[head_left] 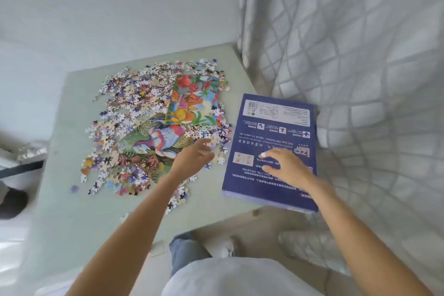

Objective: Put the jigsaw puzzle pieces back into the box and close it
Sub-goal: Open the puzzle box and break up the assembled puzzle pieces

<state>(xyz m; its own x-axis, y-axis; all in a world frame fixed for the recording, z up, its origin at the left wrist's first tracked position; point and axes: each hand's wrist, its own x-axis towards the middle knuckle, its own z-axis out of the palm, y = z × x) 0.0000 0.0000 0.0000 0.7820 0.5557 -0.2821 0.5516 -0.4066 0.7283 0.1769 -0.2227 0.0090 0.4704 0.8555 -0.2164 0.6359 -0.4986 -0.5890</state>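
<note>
A wide heap of loose jigsaw puzzle pieces [134, 108] covers the pale green table [79, 211]. Among them lie assembled sections, one with orange flowers [192, 101] and one with a bird [158, 139]. The blue puzzle box [271, 127] lies shut at the table's right edge, its printed back facing up. My right hand [286, 166] rests on the box's near half with fingers spread. My left hand [197, 156] hovers over the pieces at the heap's right rim, fingers relaxed and holding nothing I can see.
A grey-white curtain [348, 43] with a diamond pattern hangs along the table's right side. White walls [120, 7] stand behind the table. A few stray pieces [125, 216] lie near the table's front edge. My jeans and a white shoe [223, 247] show below.
</note>
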